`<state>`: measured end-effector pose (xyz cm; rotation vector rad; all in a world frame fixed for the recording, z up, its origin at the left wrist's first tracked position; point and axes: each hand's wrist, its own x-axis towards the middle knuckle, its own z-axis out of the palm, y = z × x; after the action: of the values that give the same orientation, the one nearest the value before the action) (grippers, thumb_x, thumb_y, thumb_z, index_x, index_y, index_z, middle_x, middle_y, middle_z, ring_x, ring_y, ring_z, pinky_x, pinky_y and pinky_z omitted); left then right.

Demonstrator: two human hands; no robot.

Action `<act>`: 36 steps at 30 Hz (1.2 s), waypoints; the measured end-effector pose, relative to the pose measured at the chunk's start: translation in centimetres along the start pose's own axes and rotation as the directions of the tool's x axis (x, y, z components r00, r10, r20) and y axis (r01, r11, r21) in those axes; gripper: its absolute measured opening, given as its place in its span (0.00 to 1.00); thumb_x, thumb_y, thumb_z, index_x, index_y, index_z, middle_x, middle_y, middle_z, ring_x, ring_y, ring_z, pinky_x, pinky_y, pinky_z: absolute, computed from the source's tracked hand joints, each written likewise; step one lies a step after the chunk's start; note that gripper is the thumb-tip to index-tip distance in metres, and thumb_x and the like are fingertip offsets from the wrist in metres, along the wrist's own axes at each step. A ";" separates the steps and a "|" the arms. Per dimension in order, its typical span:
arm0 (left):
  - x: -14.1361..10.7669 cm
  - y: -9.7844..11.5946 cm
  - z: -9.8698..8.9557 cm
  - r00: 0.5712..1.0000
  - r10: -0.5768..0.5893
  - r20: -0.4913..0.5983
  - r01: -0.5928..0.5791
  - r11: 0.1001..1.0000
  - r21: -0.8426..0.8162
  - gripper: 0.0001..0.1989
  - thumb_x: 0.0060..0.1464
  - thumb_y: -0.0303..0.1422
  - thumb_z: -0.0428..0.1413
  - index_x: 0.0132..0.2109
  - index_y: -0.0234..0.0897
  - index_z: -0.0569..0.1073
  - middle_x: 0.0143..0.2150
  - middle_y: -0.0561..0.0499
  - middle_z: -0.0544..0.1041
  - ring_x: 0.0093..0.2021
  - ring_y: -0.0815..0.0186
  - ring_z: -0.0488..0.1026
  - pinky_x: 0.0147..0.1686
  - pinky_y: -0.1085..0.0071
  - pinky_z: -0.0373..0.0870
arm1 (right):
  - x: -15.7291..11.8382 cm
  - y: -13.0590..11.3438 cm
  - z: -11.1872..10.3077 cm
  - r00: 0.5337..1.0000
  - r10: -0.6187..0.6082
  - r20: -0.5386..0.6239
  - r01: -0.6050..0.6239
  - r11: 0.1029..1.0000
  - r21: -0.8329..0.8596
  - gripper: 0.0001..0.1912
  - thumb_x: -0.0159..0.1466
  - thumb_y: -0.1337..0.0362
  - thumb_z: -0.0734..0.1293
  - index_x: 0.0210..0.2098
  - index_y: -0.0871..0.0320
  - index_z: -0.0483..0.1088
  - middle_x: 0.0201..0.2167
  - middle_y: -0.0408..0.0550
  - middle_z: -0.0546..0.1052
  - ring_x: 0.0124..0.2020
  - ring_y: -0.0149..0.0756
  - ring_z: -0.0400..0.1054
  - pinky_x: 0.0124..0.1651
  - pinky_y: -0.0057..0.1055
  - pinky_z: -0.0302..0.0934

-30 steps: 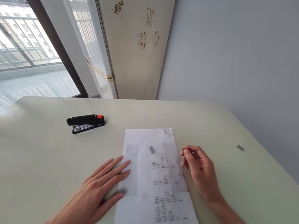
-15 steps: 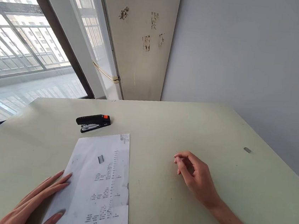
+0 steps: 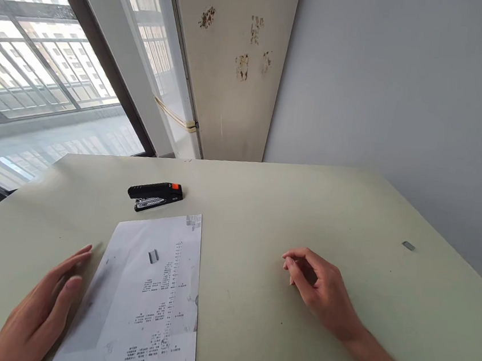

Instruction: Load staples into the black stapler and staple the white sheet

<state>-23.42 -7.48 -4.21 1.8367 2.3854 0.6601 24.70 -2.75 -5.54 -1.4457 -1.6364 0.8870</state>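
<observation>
White printed paper [image 3: 127, 283] lies on the pale green table, left of the middle. On its upper part rests a small grey metal piece [image 3: 153, 256], which looks like a strip of staples. My left hand [image 3: 41, 303] is beside the paper's left edge, fingers extended and holding nothing. To the right of the paper, my right hand [image 3: 320, 286] rests on its side on the table, fingers curled and the thumb near the index fingertip; no object shows between them. A black stapler [image 3: 155, 196] with an orange mark lies just beyond the paper's top edge.
A second small grey piece [image 3: 408, 246] lies near the right edge of the table [image 3: 255, 205]. Behind the table stand a stained beige panel [image 3: 227, 104] and a grey wall [image 3: 397, 88]. Windows [image 3: 42, 56] are at the left.
My left hand has come off the paper and moved left. The paper, with the grey piece on it, has shifted slightly left. My right hand keeps its pose.
</observation>
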 end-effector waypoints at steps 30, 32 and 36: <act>9.8 7.0 2.8 0.972 -0.236 0.002 0.211 0.866 -0.453 0.20 0.65 0.47 0.54 0.56 0.41 0.73 0.58 0.46 0.82 0.62 0.53 0.77 0.66 0.53 0.68 | -0.2 -0.2 0.0 0.999 -0.013 0.030 0.014 0.998 -0.065 0.16 0.76 0.50 0.61 0.40 0.52 0.74 0.28 0.44 0.76 0.26 0.36 0.66 0.28 0.32 0.64; 9.7 7.3 2.6 0.971 -0.238 0.012 0.220 0.877 -0.427 0.20 0.64 0.47 0.54 0.56 0.41 0.74 0.57 0.47 0.82 0.61 0.53 0.77 0.64 0.54 0.69 | -0.3 -0.2 -0.1 0.999 -0.010 0.041 0.012 0.998 -0.058 0.16 0.76 0.50 0.61 0.40 0.52 0.74 0.29 0.45 0.77 0.26 0.36 0.66 0.29 0.32 0.64; 9.7 7.1 2.7 0.970 -0.244 0.008 0.228 0.894 -0.386 0.20 0.62 0.49 0.56 0.53 0.43 0.76 0.54 0.48 0.83 0.59 0.54 0.78 0.62 0.56 0.70 | -0.2 -0.3 0.0 0.999 -0.019 0.049 0.021 0.998 -0.052 0.17 0.76 0.50 0.60 0.40 0.52 0.74 0.32 0.47 0.79 0.27 0.37 0.68 0.29 0.33 0.64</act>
<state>-18.92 3.79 -2.03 1.3613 2.2441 1.0545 24.61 -2.96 -5.31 -1.4511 -1.7184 0.8799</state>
